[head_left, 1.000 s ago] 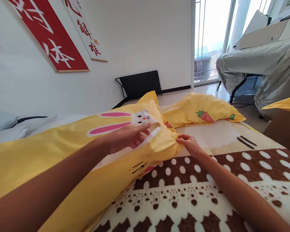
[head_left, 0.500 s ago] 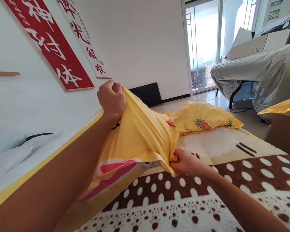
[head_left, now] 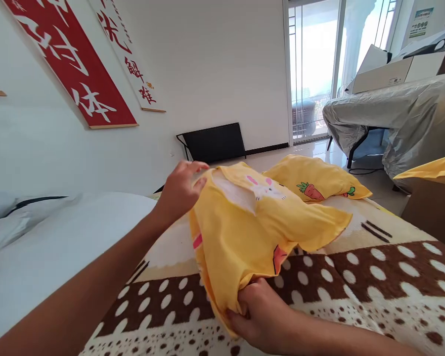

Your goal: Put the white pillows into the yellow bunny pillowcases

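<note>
The right hand [head_left: 261, 314] has its fingers curled tight around a bunched edge of the yellow pillowcase [head_left: 252, 225], knuckles toward the camera, the fist resting low just above the brown-and-cream spotted blanket [head_left: 374, 277]. Its forearm runs off toward the lower right corner, nearly level with the blanket.

The left hand [head_left: 180, 190] is raised higher and farther out, fingers [head_left: 196, 168] loosely spread and bent, fingertips touching the far upper edge of the pillowcase; whether they pinch the cloth or only rest on it cannot be told. The wrist is bent slightly down, and the long forearm stretches from the lower left corner diagonally up to the hand.

Between the two hands the pillowcase hangs and drapes, its upper part showing a white rabbit print with pink ears, a carrot print near the fold just above the right fingers. Its right-hand corner trails onto the blanket.

Beyond the left fingertips lies a second yellow pillow [head_left: 315, 180] with a carrot print, apart from the held cloth. Under the left forearm is a white pillow [head_left: 59, 237]. Farther out, a black panel [head_left: 215, 142] leans on the wall, red banners [head_left: 70, 64] hang above, and a silver-covered piece of furniture [head_left: 400, 113] stands by the glass door.
</note>
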Tool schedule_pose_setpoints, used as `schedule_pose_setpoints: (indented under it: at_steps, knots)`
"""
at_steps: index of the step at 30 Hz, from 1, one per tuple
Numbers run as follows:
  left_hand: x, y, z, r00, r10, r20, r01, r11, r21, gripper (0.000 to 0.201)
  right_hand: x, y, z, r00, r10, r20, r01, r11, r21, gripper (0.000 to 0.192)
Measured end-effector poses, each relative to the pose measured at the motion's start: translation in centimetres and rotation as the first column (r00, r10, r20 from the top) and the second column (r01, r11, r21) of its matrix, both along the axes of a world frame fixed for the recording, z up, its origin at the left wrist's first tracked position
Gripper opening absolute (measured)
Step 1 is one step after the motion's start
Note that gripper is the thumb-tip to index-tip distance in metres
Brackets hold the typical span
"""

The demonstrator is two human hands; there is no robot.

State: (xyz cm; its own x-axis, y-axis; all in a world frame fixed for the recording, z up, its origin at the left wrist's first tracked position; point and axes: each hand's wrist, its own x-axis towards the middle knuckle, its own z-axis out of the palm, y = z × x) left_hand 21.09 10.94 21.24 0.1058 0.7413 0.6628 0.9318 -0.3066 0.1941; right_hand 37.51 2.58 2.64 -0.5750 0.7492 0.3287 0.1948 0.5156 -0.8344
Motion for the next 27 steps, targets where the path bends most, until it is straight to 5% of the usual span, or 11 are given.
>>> schedule_pose_setpoints:
  at_steps: [3,5,7,9,11,14,16,19,21,23,27]
  knots:
    - [-4.6,-4.6,-6.5,0.956,0.141,0.256,-0.064,0.955,-0.289,0.026,-0.4,0.2,-0.5,0.998,-0.067,-0.017,0.066,0.995,-0.075,0.026]
    - [-6.3,-8.2,-11.5,0.825,0.312,0.471,0.127,0.71,-0.693,0.047,-0.8,0.1,-0.8,0.996,-0.086,-0.012,0.085,0.991,-0.1,0.032]
    - [-6.2,-11.0,-16.1,0.539,0.457,0.707,0.545,0.451,-0.707,0.058,-1.2,-0.5,-0.9,0.993,-0.1,0.069,0.107,0.989,-0.106,0.035]
    - [-4.8,-12.5,-19.4,0.186,0.502,0.845,0.756,0.476,-0.449,0.059,-1.3,-1.1,-0.5,0.984,0.005,0.178,0.007,0.998,-0.068,0.031]
    - [-2.9,-12.7,-21.1,-0.064,0.528,0.847,0.772,0.564,-0.293,0.064,-0.3,-1.0,0.6,0.922,0.274,0.275,-0.273,0.961,-0.042,0.021]
    - [-1.2,-12.4,-21.5,-0.135,0.572,0.809,0.729,0.611,-0.309,0.066,3.9,1.4,2.4,0.872,0.418,0.255,-0.387,0.907,-0.164,0.023]
    - [-1.3,-12.6,-21.8,-0.102,0.585,0.805,0.744,0.582,-0.328,0.067,8.1,4.4,2.9,0.988,0.005,0.154,0.032,0.972,-0.235,0.034]
    - [-1.6,-13.0,-22.6,-0.109,0.588,0.801,0.78,0.55,-0.298,0.063,13.3,8.5,1.9,0.727,-0.682,0.084,0.681,0.7,-0.214,0.029]
    - [-0.7,-12.4,-22.5,-0.125,0.573,0.81,0.778,0.563,-0.278,0.062,14.1,9.8,0.6,0.685,-0.722,0.093,0.717,0.647,-0.259,0.031]
    - [0.5,-11.0,-20.6,-0.14,0.534,0.834,0.761,0.597,-0.255,0.062,12.4,10.1,-0.2,0.746,-0.664,0.062,0.648,0.701,-0.297,0.038]
    - [-0.7,-8.2,-13.2,-0.178,0.302,0.937,0.604,0.785,-0.138,0.05,7.4,9.7,1.2,0.829,-0.546,-0.122,0.5,0.82,-0.279,0.053]
